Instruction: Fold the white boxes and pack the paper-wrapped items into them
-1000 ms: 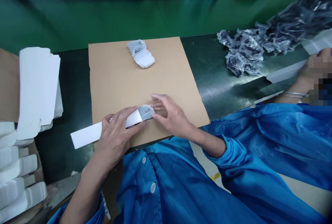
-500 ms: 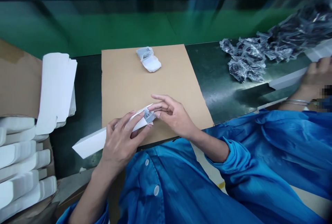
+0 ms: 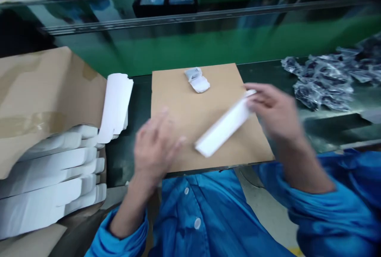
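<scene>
A long, narrow white box (image 3: 224, 127) slants over the cardboard sheet (image 3: 175, 102), its upper right end pinched between the thumb and fingers of my right hand (image 3: 275, 112). My left hand (image 3: 154, 146) is apart from the box, over the sheet's left edge. Its fingers are spread and blurred, with nothing seen in them. Near the back of the sheet lies a small white packet (image 3: 198, 80) with a grey printed part.
On the left, flat white box blanks (image 3: 116, 104) lie beside a large carton (image 3: 44, 90) with more white blanks (image 3: 62, 169). Clear plastic-wrapped items (image 3: 323, 78) are heaped at right. A green panel (image 3: 184, 45) runs along the back.
My right hand has taken the white box by one end and swung it right. My left hand has let go of it. The camera view has shifted left.
</scene>
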`<move>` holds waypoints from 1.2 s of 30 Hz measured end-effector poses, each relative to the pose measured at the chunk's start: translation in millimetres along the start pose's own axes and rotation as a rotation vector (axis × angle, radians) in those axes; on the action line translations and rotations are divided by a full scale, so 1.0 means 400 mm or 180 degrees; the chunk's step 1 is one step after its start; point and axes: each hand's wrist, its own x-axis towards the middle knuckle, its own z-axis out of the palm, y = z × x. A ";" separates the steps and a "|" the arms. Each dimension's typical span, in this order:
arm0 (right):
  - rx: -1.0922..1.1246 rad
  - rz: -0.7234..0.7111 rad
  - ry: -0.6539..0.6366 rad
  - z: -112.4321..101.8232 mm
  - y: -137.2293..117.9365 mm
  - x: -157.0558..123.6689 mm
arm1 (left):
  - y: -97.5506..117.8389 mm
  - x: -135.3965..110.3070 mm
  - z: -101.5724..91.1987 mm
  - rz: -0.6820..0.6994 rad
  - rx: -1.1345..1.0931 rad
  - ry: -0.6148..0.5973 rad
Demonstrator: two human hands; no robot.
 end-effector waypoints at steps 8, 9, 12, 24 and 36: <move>-0.2755 -0.0192 0.0496 -0.271 0.121 0.144 | -0.219 0.022 -0.037 -0.2247 0.1331 -0.1165; -0.2812 -0.0520 0.0580 -0.233 0.115 0.125 | -0.220 0.022 -0.035 -0.2341 0.1413 -0.1063; -0.2184 -0.1148 0.0195 -0.063 0.064 0.036 | -0.225 0.017 -0.039 -0.2562 0.1471 -0.0570; 0.1159 0.0088 -0.1661 0.271 -0.046 -0.085 | 0.161 -0.094 -0.005 -0.0446 -0.0686 0.0138; -0.2471 -0.2336 -0.1569 0.149 -0.091 -0.133 | 0.041 -0.023 -0.047 -0.3324 -0.3420 -0.0379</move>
